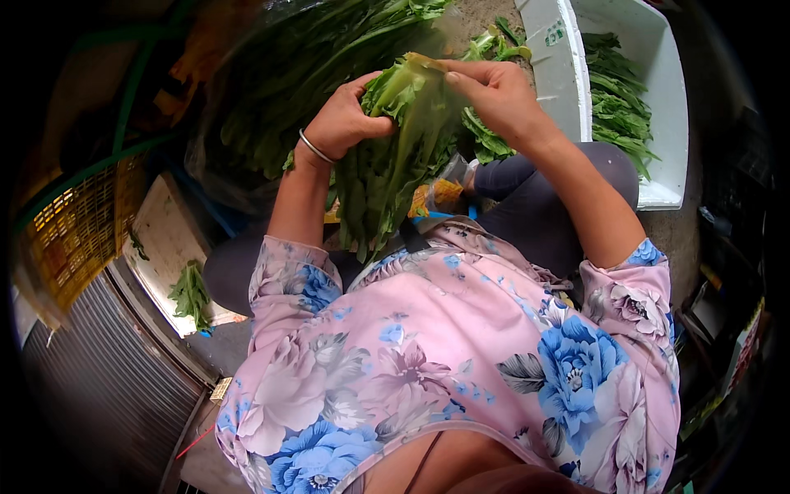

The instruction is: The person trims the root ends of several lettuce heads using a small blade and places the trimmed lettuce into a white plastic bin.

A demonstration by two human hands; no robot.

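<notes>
My left hand (345, 120) is wrapped around a bunch of long-leaved greens (395, 148), with a metal bangle on the wrist. The cut stem end points up and the leaves droop towards my lap. At that stem end, my right hand (503, 96) pinches the base of an outer leaf between thumb and forefinger. Beyond my left hand lies a big heap of similar greens (265, 117) in a clear plastic bag. Loose trimmed leaves (487, 139) lie below my right hand, and more stem pieces (494, 44) are on the ground behind it.
To the right stands a white foam box (665, 123) with leafy greens (620, 105) inside. On the left are a yellow plastic crate (86, 228), a pale panel (163, 228) with a leaf bunch (191, 295) on it, and a corrugated metal shutter (111, 364).
</notes>
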